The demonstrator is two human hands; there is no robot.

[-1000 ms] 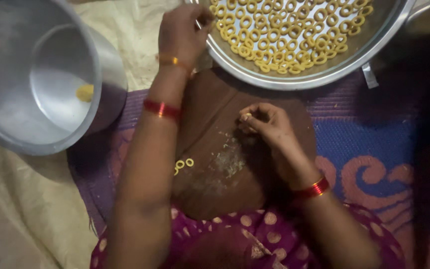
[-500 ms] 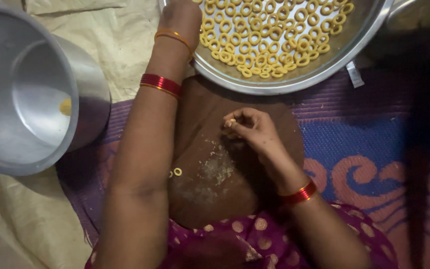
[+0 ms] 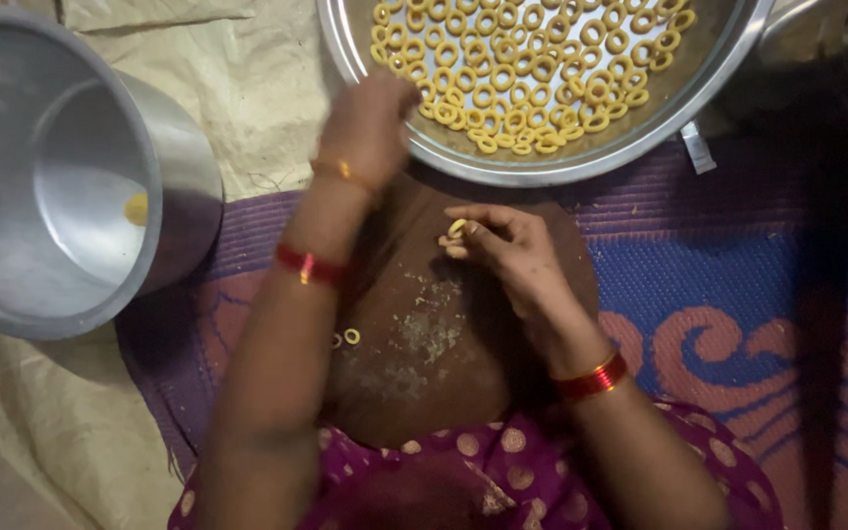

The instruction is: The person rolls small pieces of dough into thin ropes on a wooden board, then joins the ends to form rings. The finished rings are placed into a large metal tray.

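My left hand (image 3: 370,123) reaches up to the near rim of a wide steel plate (image 3: 718,83) filled with several small yellow dough rings (image 3: 522,74); its fingers are hidden, so I cannot tell what it holds. My right hand (image 3: 507,250) hovers over a round brown wooden board (image 3: 414,363) and pinches a small yellow dough ring (image 3: 455,229) at its fingertips. A tiny dough ring (image 3: 351,337) lies on the board beside my left forearm. Crumbs are scattered on the board's middle.
A large steel pot (image 3: 61,177) with a yellow dough lump (image 3: 135,208) inside stands at the left on beige sacking (image 3: 247,88). A purple and blue patterned mat (image 3: 738,294) lies under the board. A dark object fills the top right corner.
My left hand has drawn back from deep over the plate to its near rim. My right hand has stayed over the board, working a dough piece. The view has shifted slightly.
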